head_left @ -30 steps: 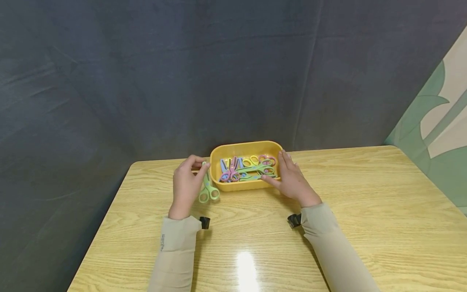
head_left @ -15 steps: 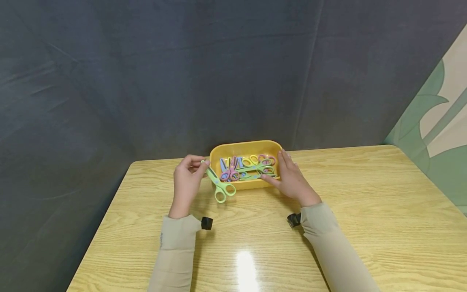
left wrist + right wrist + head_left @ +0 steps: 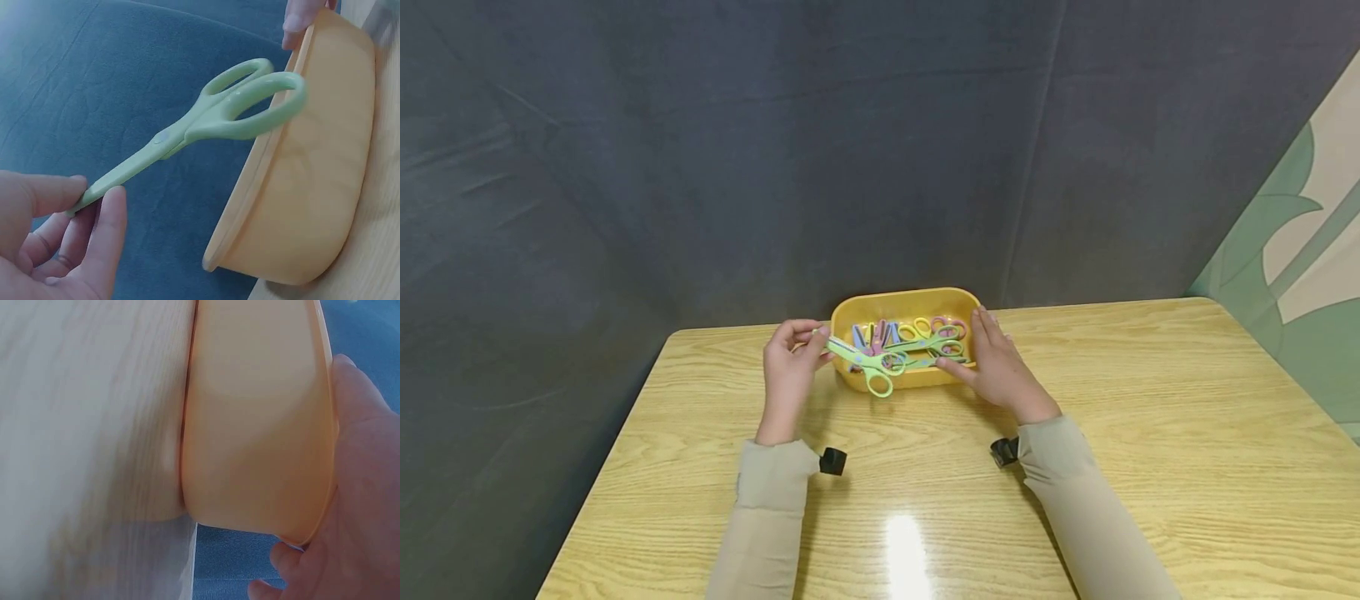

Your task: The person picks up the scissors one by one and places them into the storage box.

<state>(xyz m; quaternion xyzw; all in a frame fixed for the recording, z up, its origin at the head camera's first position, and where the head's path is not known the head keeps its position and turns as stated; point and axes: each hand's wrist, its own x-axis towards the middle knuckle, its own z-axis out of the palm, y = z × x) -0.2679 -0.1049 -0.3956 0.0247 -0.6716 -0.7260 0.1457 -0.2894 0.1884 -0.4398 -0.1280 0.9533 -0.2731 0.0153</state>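
Observation:
My left hand pinches a pair of green scissors by the blade tip, between thumb and fingers. The blades are together, and the handle loops point right, over the front-left rim of a yellow plastic bin. Inside the bin lie several more scissors: a pink pair, green scissors, yellow handles and blue ones. The held scissors partly cover the pink pair. My right hand holds the bin's right end, thumb across the front rim and fingers at the side.
The bin stands at the back edge of a light wood-grain table. Behind it hangs a dark blue cloth. A wall with a green leaf pattern is at the right.
The green scissors have swung from hanging down beside the bin to slanting right over its front-left rim. My left hand has shifted slightly right; the right hand has kept its place.

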